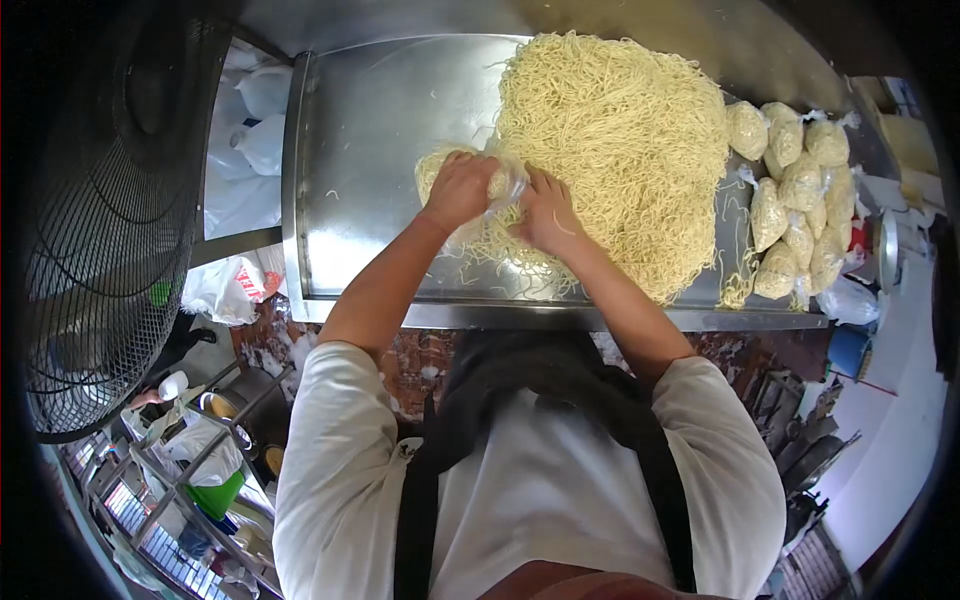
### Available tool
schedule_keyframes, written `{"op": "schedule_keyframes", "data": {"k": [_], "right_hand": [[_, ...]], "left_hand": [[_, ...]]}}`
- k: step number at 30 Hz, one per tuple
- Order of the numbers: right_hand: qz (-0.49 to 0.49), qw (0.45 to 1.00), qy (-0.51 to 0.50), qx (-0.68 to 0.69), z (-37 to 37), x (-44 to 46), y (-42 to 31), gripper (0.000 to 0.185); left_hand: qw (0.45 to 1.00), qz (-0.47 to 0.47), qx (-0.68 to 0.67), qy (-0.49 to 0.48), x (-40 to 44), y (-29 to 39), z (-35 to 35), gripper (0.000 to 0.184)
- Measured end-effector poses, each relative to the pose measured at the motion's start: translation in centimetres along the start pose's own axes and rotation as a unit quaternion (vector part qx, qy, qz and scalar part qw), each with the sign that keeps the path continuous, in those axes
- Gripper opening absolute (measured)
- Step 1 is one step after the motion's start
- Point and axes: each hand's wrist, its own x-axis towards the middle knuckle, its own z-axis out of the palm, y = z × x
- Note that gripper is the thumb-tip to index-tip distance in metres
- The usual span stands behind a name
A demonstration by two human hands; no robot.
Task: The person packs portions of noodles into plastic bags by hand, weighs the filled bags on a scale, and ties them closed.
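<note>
My left hand (pixel 462 190) is closed around a clear plastic bag (pixel 513 178) lying on its side, its mouth turned toward the right. Pale yellow noodles (pixel 430 172) fill the part of the bag left of that hand. Close by, my right hand (pixel 550 212) is curled at the bag's mouth, with noodles at its fingers and a strand across its back; its palm is hidden. A large heap of loose noodles (pixel 620 150) spreads over the metal tray table (pixel 390 100), just beyond and right of my right hand.
Several tied bags of noodles (pixel 800 185) are piled at the table's right end. A raised metal rim (pixel 292 190) edges the table. On the left stand a large mesh fan (pixel 110 260) and white plastic jugs (pixel 262 145). A metal rack (pixel 190 470) is at lower left.
</note>
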Motion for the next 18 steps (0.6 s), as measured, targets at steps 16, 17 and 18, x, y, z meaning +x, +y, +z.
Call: {"op": "schedule_keyframes", "data": {"k": [16,17,18], "right_hand": [[0.268,0.963,0.029,0.022,-10.6,-4.6,16.3,0.058],[0.275,0.961,0.002,-0.019,-12.5,-4.5,14.5,0.058],[0.251,0.966,-0.007,-0.068,-12.6,-4.1,13.3,0.056]], "left_hand": [[0.996,0.024,-0.073,0.051,-2.8,1.0,-18.1,0.047],[0.998,0.019,-0.059,0.031,-3.2,-0.1,-15.8,0.051],[0.998,-0.004,0.005,0.058,-3.9,-0.7,-13.1,0.054]]}}
